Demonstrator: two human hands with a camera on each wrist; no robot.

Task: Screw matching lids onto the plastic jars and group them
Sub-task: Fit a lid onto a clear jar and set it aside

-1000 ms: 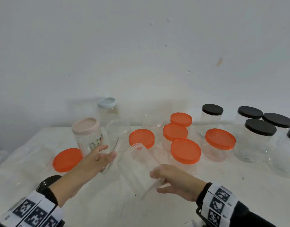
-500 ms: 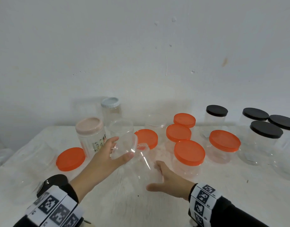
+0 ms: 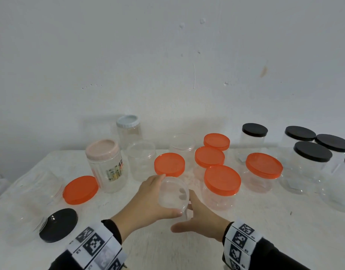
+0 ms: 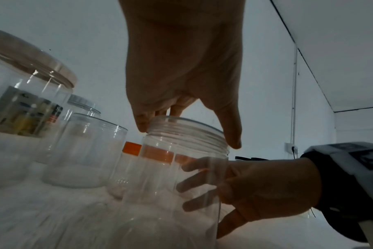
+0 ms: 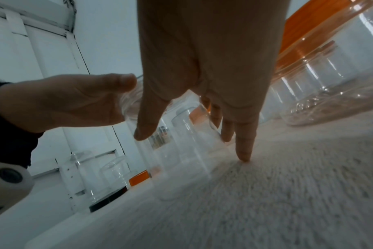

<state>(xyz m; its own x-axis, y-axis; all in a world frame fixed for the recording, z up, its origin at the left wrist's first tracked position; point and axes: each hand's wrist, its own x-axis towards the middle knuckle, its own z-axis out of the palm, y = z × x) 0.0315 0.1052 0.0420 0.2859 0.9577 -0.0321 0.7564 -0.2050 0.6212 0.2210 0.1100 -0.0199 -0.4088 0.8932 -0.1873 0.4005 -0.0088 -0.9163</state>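
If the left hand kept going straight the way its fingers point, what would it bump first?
Probably the orange-lidded jar just behind the open jar that the left hand grips by the rim. Depth is hard to judge, so the gap is unclear.

A plain white wall (image 3: 167, 65) rises behind the far edge of a white table (image 3: 265, 230), marked with small scuffs and a brownish smear to the right; the tabletop looks rough and mottled; a thin conduit (image 4: 294, 94) runs down the wall to a socket (image 4: 292, 148).
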